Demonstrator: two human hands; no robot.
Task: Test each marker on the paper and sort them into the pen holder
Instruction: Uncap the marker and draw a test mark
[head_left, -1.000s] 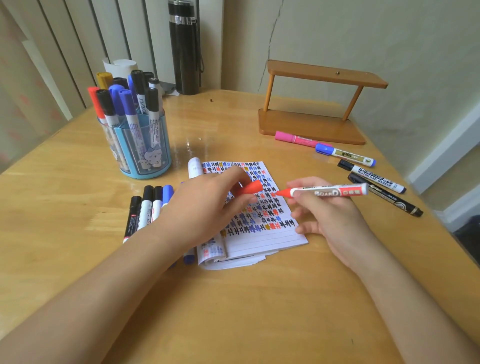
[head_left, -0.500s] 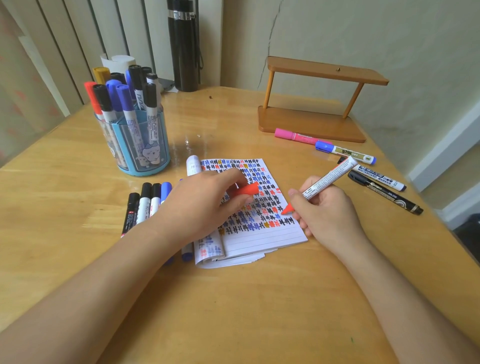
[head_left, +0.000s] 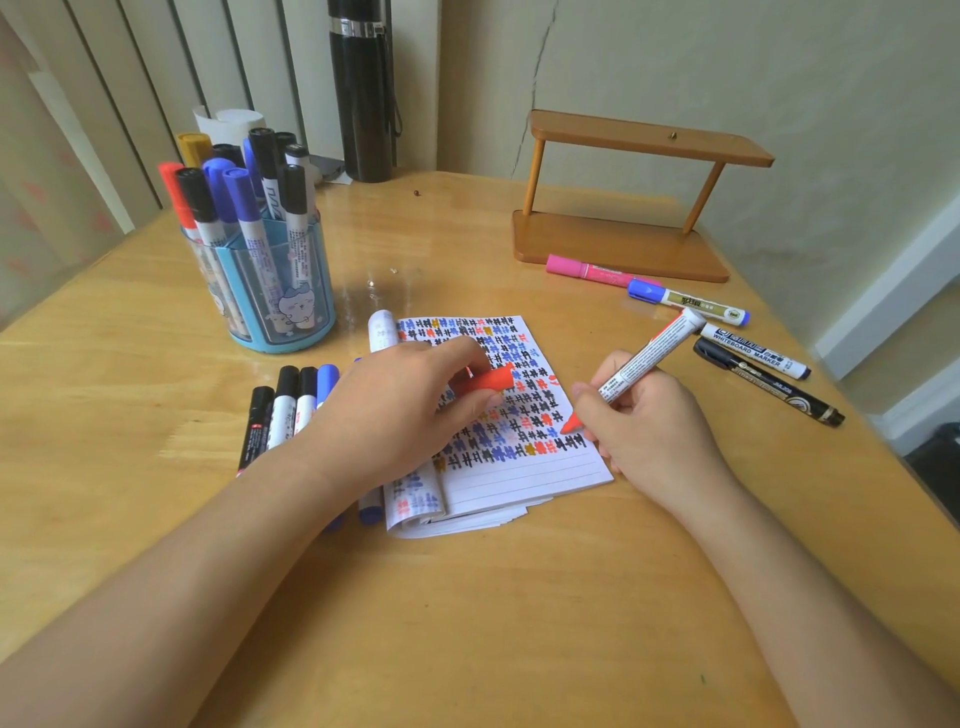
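My right hand (head_left: 644, 426) grips an uncapped red whiteboard marker (head_left: 649, 356) like a pen, its red tip down on the paper (head_left: 524, 467) near the last row of marks. The paper is a lined notepad covered with rows of blue, black, red and yellow marks. My left hand (head_left: 395, 410) rests on the pad and pinches the marker's red cap (head_left: 485, 382). A blue pen holder (head_left: 275, 291) stands at the back left with several markers upright in it.
Several capped markers (head_left: 285, 410) lie left of the pad, partly under my left arm. A pink marker (head_left: 587, 270), a blue-capped marker (head_left: 685, 301) and two black ones (head_left: 763, 379) lie right of it. A wooden rack (head_left: 623, 208) and a black bottle (head_left: 363, 88) stand at the back.
My right hand turned the red marker from lying level to tip-down and brought its tip onto the paper. My left hand kept hold of the cap.
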